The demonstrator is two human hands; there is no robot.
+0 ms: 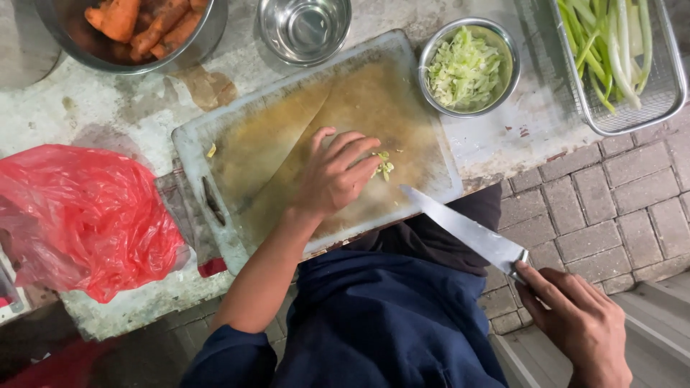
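Worn, stained concrete is serving as the counter (108, 108), with grey brick paving showing below at four o'clock. On it is lying a pale, scuffed plastic cutting board (215, 136), and the left hand (334, 176) is resting at the board's centre, fingers curled together over a small heap of chopped green-white vegetable scraps (384, 167), touching and gathering them. The right hand (578, 323), at five o'clock, is clamping the handle of a long steel kitchen knife (467, 230), whose blade is pointing up toward the board's near edge, clear of the food.

By my reading, cutting is pausing and the collecting step is under way; the coming move is calling for a gentle pinch or sweep, keeping fingers away from the blade.

At one o'clock a small round steel bowl (503, 50) is holding shredded pale green cabbage. At two o'clock a wire mesh tray (668, 93) is holding long green-and-white leek stalks. At twelve o'clock a steel cup (269, 29) is sitting seemingly empty, and at eleven o'clock a large steel bowl (208, 36) is holding orange carrots. A crumpled red plastic bag (79, 215) is lying at nine o'clock.
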